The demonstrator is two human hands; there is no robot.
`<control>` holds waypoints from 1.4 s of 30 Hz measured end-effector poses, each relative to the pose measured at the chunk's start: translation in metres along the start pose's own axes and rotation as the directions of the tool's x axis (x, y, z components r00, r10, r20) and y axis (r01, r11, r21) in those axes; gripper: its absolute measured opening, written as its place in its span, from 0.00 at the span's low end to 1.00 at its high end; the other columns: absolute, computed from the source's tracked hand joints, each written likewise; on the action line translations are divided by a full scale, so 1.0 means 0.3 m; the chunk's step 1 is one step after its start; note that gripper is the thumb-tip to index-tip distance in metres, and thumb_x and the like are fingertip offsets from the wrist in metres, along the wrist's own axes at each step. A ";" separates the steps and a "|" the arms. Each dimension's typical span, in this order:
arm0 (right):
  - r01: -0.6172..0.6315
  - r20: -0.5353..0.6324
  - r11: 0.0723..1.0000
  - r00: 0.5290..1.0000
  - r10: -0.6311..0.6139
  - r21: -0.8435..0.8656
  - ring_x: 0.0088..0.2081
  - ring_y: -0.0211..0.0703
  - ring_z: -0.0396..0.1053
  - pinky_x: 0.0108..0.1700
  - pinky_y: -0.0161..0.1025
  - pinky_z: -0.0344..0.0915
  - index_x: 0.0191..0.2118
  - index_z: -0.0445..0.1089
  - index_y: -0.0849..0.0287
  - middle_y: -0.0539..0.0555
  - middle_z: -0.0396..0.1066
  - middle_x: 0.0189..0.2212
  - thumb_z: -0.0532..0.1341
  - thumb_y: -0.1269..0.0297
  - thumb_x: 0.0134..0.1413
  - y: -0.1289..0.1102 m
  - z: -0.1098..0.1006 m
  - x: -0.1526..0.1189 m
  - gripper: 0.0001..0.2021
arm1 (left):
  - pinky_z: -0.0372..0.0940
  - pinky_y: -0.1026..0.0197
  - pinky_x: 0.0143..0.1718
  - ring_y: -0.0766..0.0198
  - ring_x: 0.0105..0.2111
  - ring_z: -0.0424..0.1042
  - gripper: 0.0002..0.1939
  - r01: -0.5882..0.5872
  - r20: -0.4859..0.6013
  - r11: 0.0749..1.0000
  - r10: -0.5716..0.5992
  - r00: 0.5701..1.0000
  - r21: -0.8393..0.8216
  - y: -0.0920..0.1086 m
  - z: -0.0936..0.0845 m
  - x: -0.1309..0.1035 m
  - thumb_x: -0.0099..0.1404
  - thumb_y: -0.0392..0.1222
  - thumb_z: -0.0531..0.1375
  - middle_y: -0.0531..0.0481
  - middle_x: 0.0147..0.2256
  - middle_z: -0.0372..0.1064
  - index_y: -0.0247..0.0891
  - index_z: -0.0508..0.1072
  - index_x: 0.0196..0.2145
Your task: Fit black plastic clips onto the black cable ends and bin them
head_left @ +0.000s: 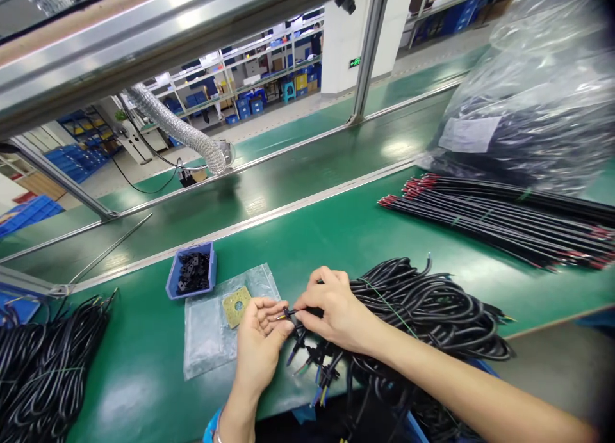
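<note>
My left hand [263, 334], palm up with curled fingers, holds the end of a black cable [288, 313], where thin coloured wires stick out. My right hand [331, 305] pinches the same cable just behind that end. Several other cable ends with black fittings [329, 372] and bare coloured wires hang just below my hands. They belong to a tied bundle of black cables [427, 302] lying under and beyond my right forearm. Left of my hands, a yellow sponge [237, 306] with a hole rests on a clear plastic bag [206, 340].
A blue bin [170, 283] of small black parts stands behind the bag. More coiled black cables [52, 372] lie at the left. Bundled black tubes or cables with red ends [480, 216] and a large plastic bag [533, 97] occupy the right. A metal frame [365, 52] and silver duct [177, 126] rise beyond.
</note>
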State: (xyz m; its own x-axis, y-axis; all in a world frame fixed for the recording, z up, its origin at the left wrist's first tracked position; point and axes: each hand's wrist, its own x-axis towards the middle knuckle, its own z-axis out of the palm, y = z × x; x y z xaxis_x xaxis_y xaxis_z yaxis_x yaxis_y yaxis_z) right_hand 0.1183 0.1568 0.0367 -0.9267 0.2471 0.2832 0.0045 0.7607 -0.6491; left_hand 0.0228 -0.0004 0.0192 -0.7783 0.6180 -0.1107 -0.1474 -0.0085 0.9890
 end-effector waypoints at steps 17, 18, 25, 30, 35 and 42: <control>0.005 0.069 0.999 0.998 -0.002 -0.050 0.44 0.48 0.61 0.45 0.48 0.50 0.34 0.74 0.60 0.56 0.68 0.31 0.58 0.76 0.55 0.033 0.007 0.009 0.08 | 0.69 0.62 0.36 0.61 0.34 0.74 0.08 -0.222 -0.025 0.869 0.259 0.965 0.443 -0.009 0.043 0.026 0.51 0.37 0.70 0.49 0.32 0.77 0.44 0.83 0.33; 0.008 0.074 0.999 0.997 -0.004 -0.053 0.44 0.47 0.61 0.45 0.48 0.50 0.33 0.74 0.61 0.55 0.68 0.31 0.58 0.76 0.55 0.033 0.008 0.010 0.08 | 0.68 0.61 0.36 0.61 0.34 0.74 0.08 -0.232 -0.009 0.855 0.267 0.964 0.464 -0.009 0.048 0.029 0.52 0.36 0.70 0.50 0.32 0.77 0.44 0.83 0.33; 0.011 0.097 0.997 0.995 -0.003 -0.075 0.43 0.47 0.61 0.45 0.47 0.50 0.30 0.73 0.61 0.54 0.71 0.29 0.57 0.75 0.58 0.028 0.009 0.014 0.09 | 0.68 0.61 0.37 0.61 0.33 0.74 0.07 -0.197 -0.001 0.896 0.215 0.977 0.398 -0.027 0.061 0.048 0.51 0.35 0.70 0.49 0.31 0.77 0.42 0.83 0.31; 0.010 0.087 0.997 0.996 -0.003 -0.083 0.49 0.52 0.58 0.47 0.50 0.49 0.35 0.74 0.59 0.55 0.75 0.36 0.57 0.74 0.58 0.040 0.016 0.014 0.08 | 0.69 0.62 0.34 0.61 0.33 0.75 0.07 -0.135 -0.066 0.917 0.172 0.983 0.375 -0.028 0.050 0.043 0.51 0.34 0.69 0.49 0.32 0.76 0.40 0.82 0.31; 0.024 0.094 0.996 0.995 -0.016 -0.083 0.48 0.49 0.60 0.49 0.50 0.46 0.29 0.72 0.59 0.52 0.75 0.30 0.58 0.77 0.56 0.054 0.031 0.013 0.10 | 0.68 0.61 0.37 0.61 0.34 0.74 0.08 -0.204 0.002 0.864 0.229 0.973 0.461 -0.020 0.060 0.038 0.52 0.32 0.69 0.49 0.32 0.77 0.41 0.82 0.31; 0.026 0.105 0.991 0.994 -0.012 -0.128 0.46 0.47 0.60 0.47 0.49 0.46 0.27 0.71 0.60 0.53 0.75 0.30 0.57 0.76 0.56 0.047 0.031 0.013 0.10 | 0.70 0.59 0.39 0.60 0.36 0.75 0.10 -0.175 0.022 0.874 0.185 0.983 0.454 -0.021 0.063 0.037 0.53 0.32 0.68 0.48 0.34 0.77 0.40 0.82 0.34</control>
State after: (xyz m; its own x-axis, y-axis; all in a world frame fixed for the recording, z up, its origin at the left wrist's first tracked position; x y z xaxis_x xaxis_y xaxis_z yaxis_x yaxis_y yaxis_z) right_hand 0.1112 0.1630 0.0221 -0.9610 0.1731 0.2155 0.0283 0.8372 -0.5462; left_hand 0.0267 0.0212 0.0137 -0.7785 0.6231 0.0762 0.2842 0.2416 0.9278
